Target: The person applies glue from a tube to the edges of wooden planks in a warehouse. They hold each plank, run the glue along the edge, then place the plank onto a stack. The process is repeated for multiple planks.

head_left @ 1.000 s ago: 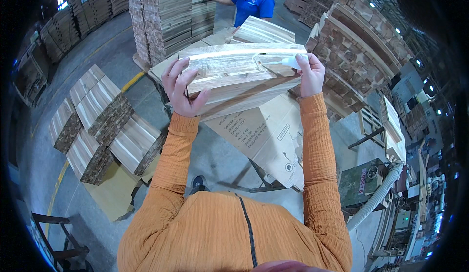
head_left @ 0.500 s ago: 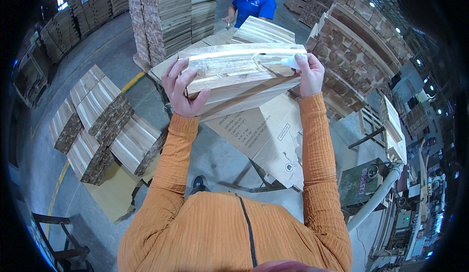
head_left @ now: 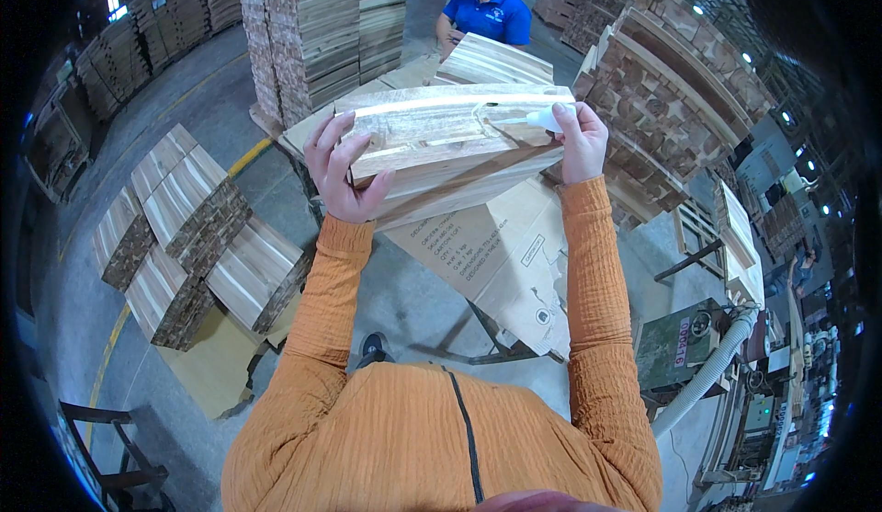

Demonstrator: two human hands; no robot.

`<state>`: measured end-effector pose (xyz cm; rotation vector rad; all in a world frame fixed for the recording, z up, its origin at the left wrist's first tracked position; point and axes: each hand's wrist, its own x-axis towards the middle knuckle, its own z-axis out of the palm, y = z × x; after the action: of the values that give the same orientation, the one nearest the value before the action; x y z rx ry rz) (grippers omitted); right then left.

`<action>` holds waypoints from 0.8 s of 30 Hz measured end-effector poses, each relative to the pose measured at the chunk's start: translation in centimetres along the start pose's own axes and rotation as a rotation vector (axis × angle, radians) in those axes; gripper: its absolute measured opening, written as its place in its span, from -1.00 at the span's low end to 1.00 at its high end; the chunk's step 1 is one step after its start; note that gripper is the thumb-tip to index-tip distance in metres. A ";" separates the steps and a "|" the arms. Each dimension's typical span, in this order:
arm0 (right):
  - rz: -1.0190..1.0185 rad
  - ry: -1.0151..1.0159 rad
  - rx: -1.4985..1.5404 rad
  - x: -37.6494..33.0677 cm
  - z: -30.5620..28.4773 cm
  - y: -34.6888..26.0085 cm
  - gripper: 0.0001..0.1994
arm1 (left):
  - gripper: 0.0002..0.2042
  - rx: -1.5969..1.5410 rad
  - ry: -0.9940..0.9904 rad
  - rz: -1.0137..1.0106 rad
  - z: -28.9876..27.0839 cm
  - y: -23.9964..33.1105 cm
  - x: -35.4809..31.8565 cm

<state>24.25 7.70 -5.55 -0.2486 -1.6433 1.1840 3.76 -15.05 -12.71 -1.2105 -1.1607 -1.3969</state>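
A pale wooden board [head_left: 418, 124] with a dark knot hole near its right end lies on top of a stack of boards [head_left: 459, 176]. My left hand [head_left: 344, 170] grips the left end of the top board, fingers over its upper face and thumb along the front edge. In my right hand [head_left: 582, 144] is a small white squeeze bottle [head_left: 546, 119] with a thin nozzle. The bottle is tilted, its tip pointing left toward a crack just below the knot hole. Whether the tip touches the wood is hard to tell.
Printed cardboard [head_left: 496, 245] covers the work table. More boards [head_left: 496, 60] lie beyond, where a person in a blue shirt [head_left: 491, 17] stands. Tall wood stacks [head_left: 326, 39] rise behind; board piles [head_left: 188, 236] sit on the floor at left. A green machine [head_left: 680, 342] with a hose stands right.
The bottle and my right hand have shifted very slightly left. My left hand stays on the board. The person in blue has moved slightly right, closer to the boards.
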 end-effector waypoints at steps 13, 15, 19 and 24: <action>-0.007 0.002 0.006 0.0 -0.1 0.0 -0.80 | -0.63 -0.003 0.006 -0.013 0.1 0.0 0.0; -0.008 0.000 0.007 0.0 0.0 0.0 -0.80 | -0.63 -0.002 0.008 -0.014 0.1 0.0 0.0; 0.004 -0.005 0.012 0.0 -0.1 0.1 -0.80 | -0.63 -0.003 0.007 -0.014 0.1 0.1 0.1; -0.003 -0.009 0.006 0.0 0.1 0.0 -0.80 | -0.63 0.000 0.006 -0.002 0.0 0.0 0.1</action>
<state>24.18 7.59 -5.53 -0.2370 -1.6473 1.1899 3.79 -15.01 -12.58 -1.2047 -1.1583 -1.4011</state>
